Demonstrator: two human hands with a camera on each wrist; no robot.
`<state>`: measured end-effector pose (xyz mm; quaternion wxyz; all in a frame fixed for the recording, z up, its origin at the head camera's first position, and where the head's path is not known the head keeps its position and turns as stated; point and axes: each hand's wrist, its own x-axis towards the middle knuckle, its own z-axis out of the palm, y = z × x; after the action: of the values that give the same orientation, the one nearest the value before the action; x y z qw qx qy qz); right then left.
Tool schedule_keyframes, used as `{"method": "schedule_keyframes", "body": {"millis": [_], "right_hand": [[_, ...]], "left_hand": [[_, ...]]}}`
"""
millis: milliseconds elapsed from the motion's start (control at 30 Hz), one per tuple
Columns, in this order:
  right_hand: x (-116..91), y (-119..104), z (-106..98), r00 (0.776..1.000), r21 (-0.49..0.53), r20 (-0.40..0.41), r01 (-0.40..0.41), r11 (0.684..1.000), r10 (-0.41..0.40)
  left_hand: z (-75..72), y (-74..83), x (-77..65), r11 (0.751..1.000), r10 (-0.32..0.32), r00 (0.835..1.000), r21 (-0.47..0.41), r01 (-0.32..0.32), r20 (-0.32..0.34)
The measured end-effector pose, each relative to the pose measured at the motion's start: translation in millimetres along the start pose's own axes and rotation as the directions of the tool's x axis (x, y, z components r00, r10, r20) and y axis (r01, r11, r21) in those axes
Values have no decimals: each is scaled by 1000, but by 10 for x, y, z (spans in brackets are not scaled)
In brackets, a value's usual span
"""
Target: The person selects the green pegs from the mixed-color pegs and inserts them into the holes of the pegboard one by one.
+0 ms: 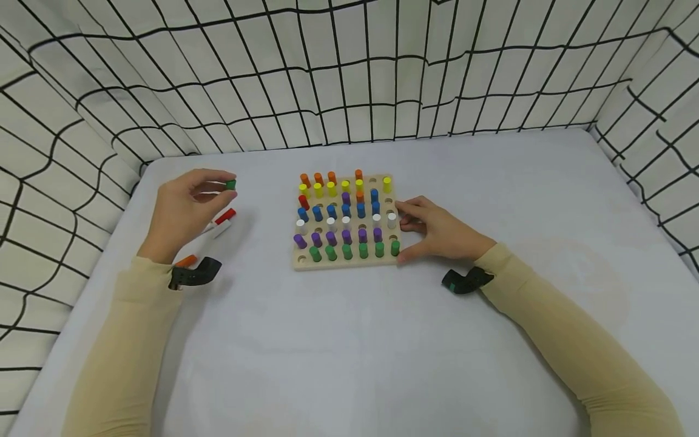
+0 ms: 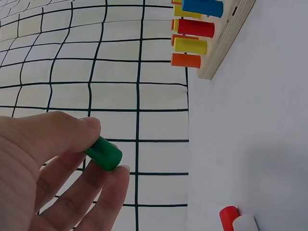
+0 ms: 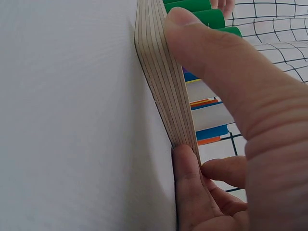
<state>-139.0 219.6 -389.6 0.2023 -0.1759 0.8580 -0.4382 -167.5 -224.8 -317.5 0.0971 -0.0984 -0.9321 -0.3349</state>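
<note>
Up at the left, my left hand point(image 1: 185, 203) pinches a short green peg point(image 2: 107, 155) between thumb and fingers, raised over the table. A wooden pegboard point(image 1: 344, 264) lies at the middle of the table, with rows of orange, yellow, blue, white, purple and green pegs and a red peg point(image 1: 303, 202) at its left side; some holes show between them. My right hand point(image 1: 434, 227) holds the board's right edge. In the right wrist view its thumb point(image 3: 180, 19) lies by the green pegs, and the fingers point(image 3: 185, 166) are against the layered side edge.
Loose on the table near my left hand lie a red peg point(image 1: 226, 215), a white peg point(image 1: 221, 229) and an orange peg point(image 1: 186, 261), partly behind the wrist camera point(image 1: 196, 274). White walls with a black grid point(image 1: 327, 79) surround the white table point(image 1: 327, 352).
</note>
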Motion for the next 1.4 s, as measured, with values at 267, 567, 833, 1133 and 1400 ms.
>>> {"method": "schedule_keyframes", "body": {"millis": [267, 567, 833, 1133, 1400], "right_hand": [[-1, 18, -8, 1000, -3, -6, -12, 1000, 12], [10, 15, -1, 1000, -4, -2, -9, 1000, 9], [13, 16, -6, 1000, -11, -1, -10, 1000, 10], [9, 2, -9, 1000, -20, -4, -15, 1000, 15], [-1, -21, -5, 1000, -21, -3, -20, 1000, 20]], "left_hand": [[30, 32, -95, 995, 48, 999, -82, -47, 10], [138, 118, -226, 976, 188, 982, -118, -184, 17], [256, 225, -318, 950, 290, 954, -139, -279, 68], [342, 341, -416, 919, 363, 923, -214, -331, 131], [433, 375, -492, 905, 382, 911, -262, -334, 157]]}}
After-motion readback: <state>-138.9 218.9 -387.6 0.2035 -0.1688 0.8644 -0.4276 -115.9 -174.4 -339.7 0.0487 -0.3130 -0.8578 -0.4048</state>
